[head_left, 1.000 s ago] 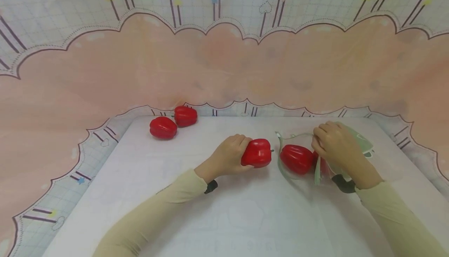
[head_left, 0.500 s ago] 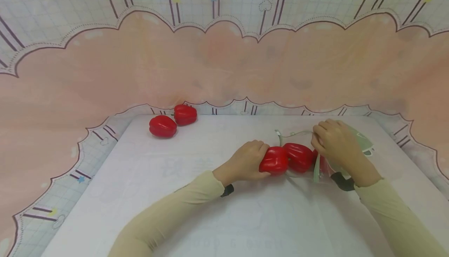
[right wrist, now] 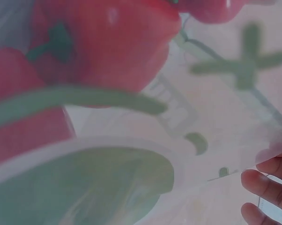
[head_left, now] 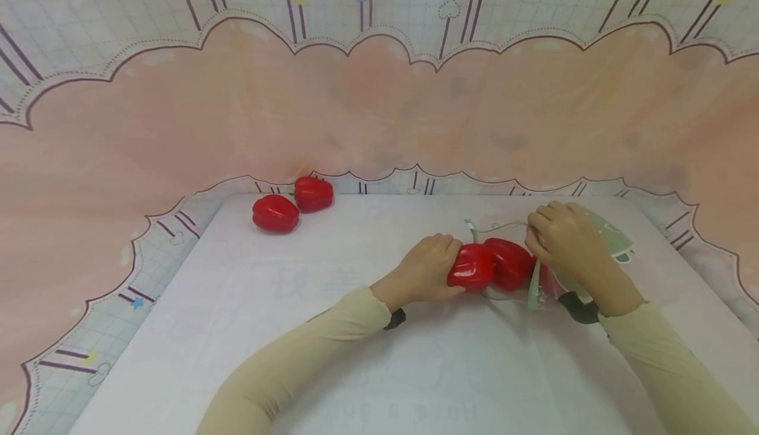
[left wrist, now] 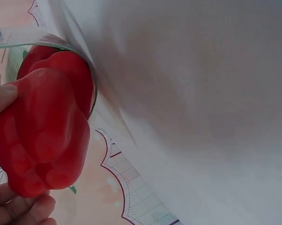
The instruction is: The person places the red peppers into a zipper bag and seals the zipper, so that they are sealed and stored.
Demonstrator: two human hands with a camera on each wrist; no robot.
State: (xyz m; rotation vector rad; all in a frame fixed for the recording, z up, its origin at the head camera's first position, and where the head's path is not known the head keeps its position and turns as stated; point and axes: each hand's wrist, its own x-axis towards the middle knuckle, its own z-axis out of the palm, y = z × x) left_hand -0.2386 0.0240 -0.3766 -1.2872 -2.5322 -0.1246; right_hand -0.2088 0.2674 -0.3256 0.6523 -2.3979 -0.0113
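Observation:
My left hand [head_left: 423, 269] grips a red bell pepper [head_left: 471, 269], thumb on one side and fingers curled on the other in the left wrist view. This pepper overlaps a second bell pepper [head_left: 512, 263] lying in the mouth of a clear plastic bag [left wrist: 95, 86] with green print and a green rim. My right hand [head_left: 566, 240] pinches the upper rim of that bag. Through the film, the right wrist view shows another red pepper [right wrist: 14, 133] inside, with a green-stemmed pepper [right wrist: 127, 42] above it. The right palm hides part of the bag.
Two more red bell peppers, a nearer one [head_left: 275, 213] and a farther one [head_left: 313, 194], lie together at the table's back left. A white cloth covers the table [head_left: 356, 369]. Behind it hangs a patterned peach curtain [head_left: 379, 112].
The left hand has carried its bell pepper rightward to the bag's mouth, against the pepper there, which has shifted slightly right. The right hand has stayed at the rim.

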